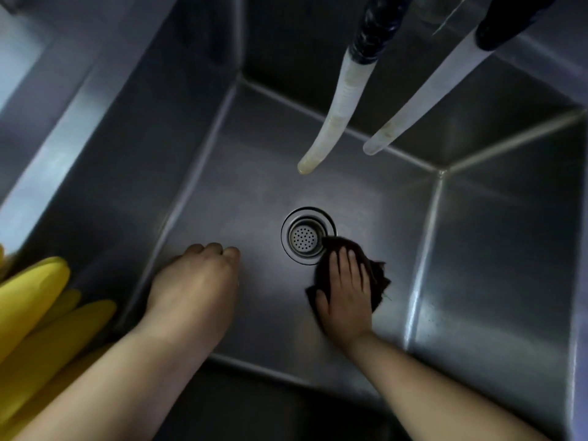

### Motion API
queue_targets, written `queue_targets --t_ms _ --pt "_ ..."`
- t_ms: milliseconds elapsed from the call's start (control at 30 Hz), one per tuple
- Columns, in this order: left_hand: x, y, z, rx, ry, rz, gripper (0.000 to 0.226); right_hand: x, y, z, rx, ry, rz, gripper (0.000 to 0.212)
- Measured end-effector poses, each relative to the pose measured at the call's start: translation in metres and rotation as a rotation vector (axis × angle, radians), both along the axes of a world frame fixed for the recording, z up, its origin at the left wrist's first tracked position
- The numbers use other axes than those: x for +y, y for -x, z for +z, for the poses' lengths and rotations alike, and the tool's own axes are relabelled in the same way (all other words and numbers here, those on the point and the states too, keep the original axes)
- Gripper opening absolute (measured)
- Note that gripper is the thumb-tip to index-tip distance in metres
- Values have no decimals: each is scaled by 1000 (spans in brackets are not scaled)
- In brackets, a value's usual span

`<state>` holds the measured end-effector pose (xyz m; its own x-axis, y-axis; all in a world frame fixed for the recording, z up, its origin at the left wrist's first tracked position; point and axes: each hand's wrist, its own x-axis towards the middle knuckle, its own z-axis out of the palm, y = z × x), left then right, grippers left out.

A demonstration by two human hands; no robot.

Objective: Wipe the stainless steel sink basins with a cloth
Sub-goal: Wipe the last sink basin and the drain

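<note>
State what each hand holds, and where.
Right hand presses flat on the dark cloth, covering its middle, beside the drain. Left hand holds nothing.

The drain (308,236) sits in the middle of the basin floor (254,186). The cloth (377,278) lies on the floor just right of the drain (its edge touches the rim), under the right hand (345,289). The left hand (199,278) is left of the drain. Two hoses (334,103) hang over the far side. Gloves (35,307) lie at the left edge.
</note>
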<state>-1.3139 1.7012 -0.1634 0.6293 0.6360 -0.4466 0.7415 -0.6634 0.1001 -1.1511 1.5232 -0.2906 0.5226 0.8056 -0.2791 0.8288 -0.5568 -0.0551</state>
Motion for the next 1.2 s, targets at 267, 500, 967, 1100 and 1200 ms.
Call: queue_targets --t_ms 267,500,967,1100,1200 --pt "-2 0 -6 27 2 -20 22 90 13 -16 87 -100 -76 56" --pt "-2 0 -7 24 27 -5 18 86 2 -11 184 -126 -32 54" --pt "-1 0 -6 26 60 21 29 76 -31 -2 -55 79 451 60" --pt "1 -1 -9 50 89 41 32 75 -33 -2 -50 152 443 68" --pt "-4 -2 -5 56 102 33 33 77 -29 2 -110 210 436 73"
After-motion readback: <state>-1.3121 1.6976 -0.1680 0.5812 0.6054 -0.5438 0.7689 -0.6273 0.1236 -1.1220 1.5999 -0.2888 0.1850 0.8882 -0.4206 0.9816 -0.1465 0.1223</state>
